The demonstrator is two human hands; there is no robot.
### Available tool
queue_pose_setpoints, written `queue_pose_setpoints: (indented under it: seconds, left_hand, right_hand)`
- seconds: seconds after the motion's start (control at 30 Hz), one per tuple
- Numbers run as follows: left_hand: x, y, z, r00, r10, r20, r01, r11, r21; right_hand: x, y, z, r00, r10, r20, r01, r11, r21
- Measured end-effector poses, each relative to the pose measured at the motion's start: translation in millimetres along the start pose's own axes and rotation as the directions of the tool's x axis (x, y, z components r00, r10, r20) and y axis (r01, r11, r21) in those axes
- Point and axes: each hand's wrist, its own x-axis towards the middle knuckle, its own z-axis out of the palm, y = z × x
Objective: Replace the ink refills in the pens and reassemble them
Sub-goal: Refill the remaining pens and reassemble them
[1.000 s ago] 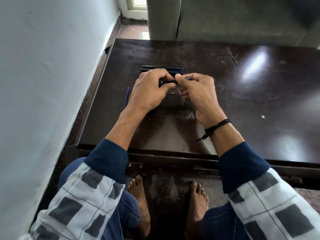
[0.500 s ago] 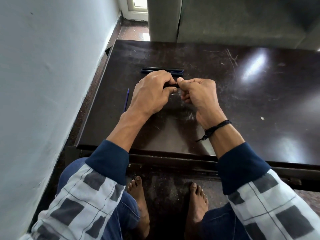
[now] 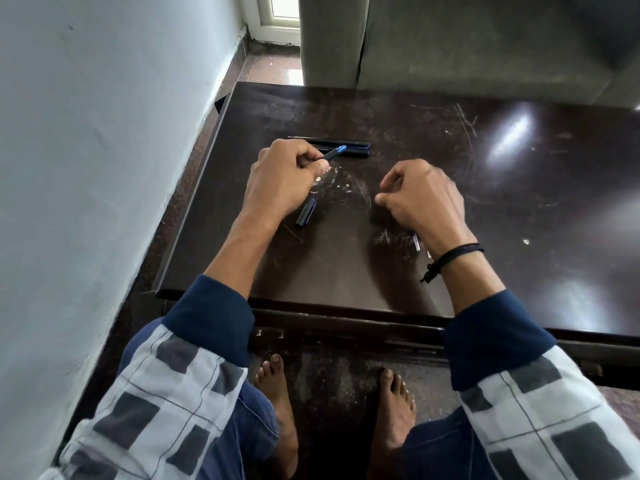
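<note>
Both hands, joined at one pen a second ago, are now sitting apart on the table [image 3: 519, 188]. Left hand [image 3: 280, 181] is gripping a pen [image 3: 330, 154] near two pens [image 3: 346, 147] lying beyond it. Right hand [image 3: 420, 197] is curling around a thin refill [image 3: 416, 242] behind it.

Daylight's coming from the window [image 3: 285, 10] far left, so you get bright glare patches on the dark table [image 3: 519, 188] at right. Edges bend fisheye-style, your sleeves [image 3: 554, 427] look slightly soft.
</note>
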Motion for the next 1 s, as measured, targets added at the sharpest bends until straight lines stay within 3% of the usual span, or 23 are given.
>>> queue_pose_setpoints:
  seconds: [0.13,0.5,0.67,0.83,1.0]
  left_hand:
    - [-1.7,0.1,0.1,1.0,-0.019,0.023,0.018,1.0,0.018]
    - [-5.2,3.4,0.3,0.995,-0.062,0.083,0.059,0.998,0.038]
    - [-4.2,2.0,-2.9,0.993,-0.104,0.061,0.103,0.994,0.021]
    - [-3.3,1.3,-7.1,0.988,-0.153,-0.009,0.153,0.988,0.034]
    - [0.2,-4.2,-16.5,0.983,-0.179,-0.042,0.181,0.982,0.045]
  right_hand:
    - [2.7,5.9,-7.3,0.997,0.024,0.069,-0.019,0.997,-0.075]
    - [1.7,14.6,-11.9,0.995,0.07,0.073,-0.054,0.979,-0.197]
    - [-1.1,0.7,1.9,0.989,-0.149,0.001,0.148,0.983,-0.111]
    - [-15.1,-28.2,38.1,0.9,-0.414,0.14,0.423,0.905,-0.039]
    - [-29.2,-34.0,58.4,0.825,-0.522,0.216,0.559,0.809,-0.181]
